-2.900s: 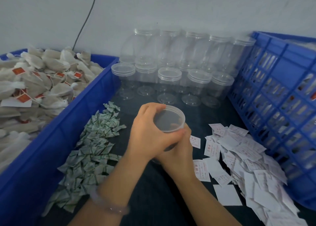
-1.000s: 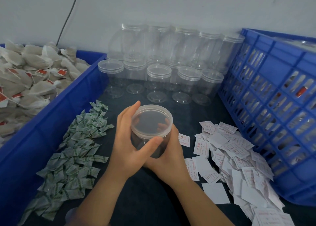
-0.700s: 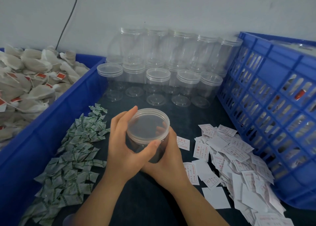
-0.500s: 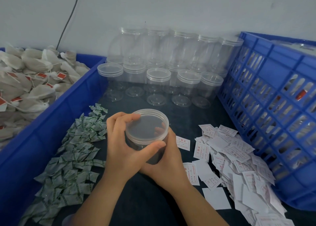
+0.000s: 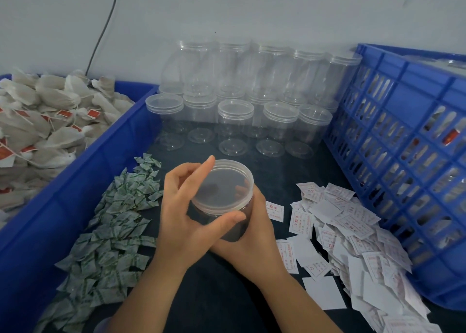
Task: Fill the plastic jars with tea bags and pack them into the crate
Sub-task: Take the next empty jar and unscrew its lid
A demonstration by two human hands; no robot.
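I read: left hand [image 5: 186, 214] pinches translucent round lid [image 5: 222, 183] by its rim | right hand [image 5: 254, 234] wraps clear round plastic jar [image 5: 233, 228] below it | jar upright over dark table [image 5: 227, 295], between green-white sachets [image 5: 113, 219] and white paper slips [image 5: 353, 231]

Head-worn view, downward, close above hands [image 5: 216, 221]

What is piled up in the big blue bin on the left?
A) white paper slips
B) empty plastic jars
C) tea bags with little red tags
C: the blue bin is heaped with tea bags with red tags; the paper slips lie on the table at right.
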